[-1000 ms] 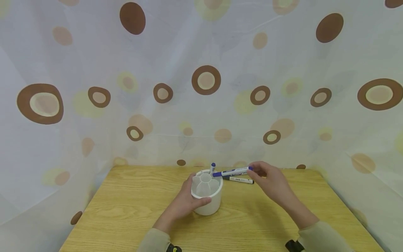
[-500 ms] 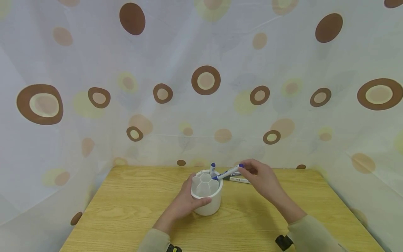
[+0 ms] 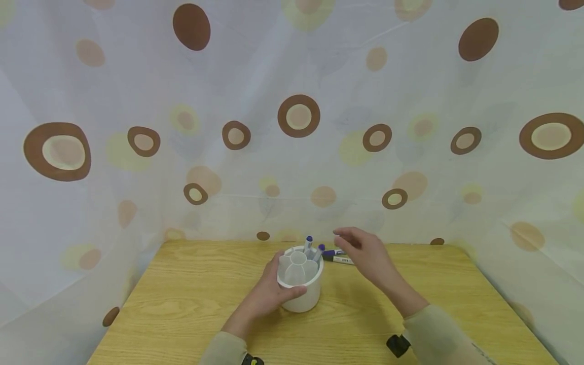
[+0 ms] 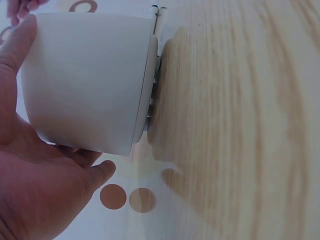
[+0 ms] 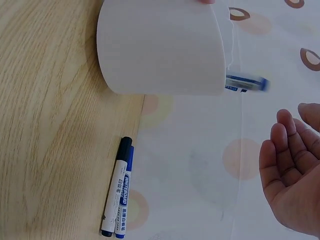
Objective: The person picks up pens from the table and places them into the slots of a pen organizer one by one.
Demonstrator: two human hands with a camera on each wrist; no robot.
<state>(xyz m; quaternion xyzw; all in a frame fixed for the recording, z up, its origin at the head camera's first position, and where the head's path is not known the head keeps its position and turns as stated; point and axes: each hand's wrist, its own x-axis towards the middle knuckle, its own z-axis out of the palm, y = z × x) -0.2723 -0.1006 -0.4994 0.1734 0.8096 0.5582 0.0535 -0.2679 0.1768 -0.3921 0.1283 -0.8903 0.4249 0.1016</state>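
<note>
A round white pen holder [image 3: 304, 299] with petal-shaped compartments stands on the table. My left hand [image 3: 266, 294] grips it from the left, thumb across the front and fingers around the far side. Two blue-capped whiteboard markers stand in it: one marker [image 3: 308, 244] at the back, another marker [image 3: 319, 252] leaning in the right side. My right hand [image 3: 370, 256] hovers to the right of the holder, holding nothing, its fingers loosely bent. Below it lie a black-capped whiteboard marker [image 5: 115, 192] and a blue whiteboard marker [image 5: 125, 200], side by side.
A wooden table [image 3: 196, 289] carries everything. Behind and at both sides hangs a pale curtain [image 3: 255, 167] with brown and yellow circles, meeting the table's back edge close behind the two lying markers.
The blue-capped marker in my right hand has gone down into the holder's right side, and the fingers have let go of it. My right hand has moved left. My left hand has stayed put.
</note>
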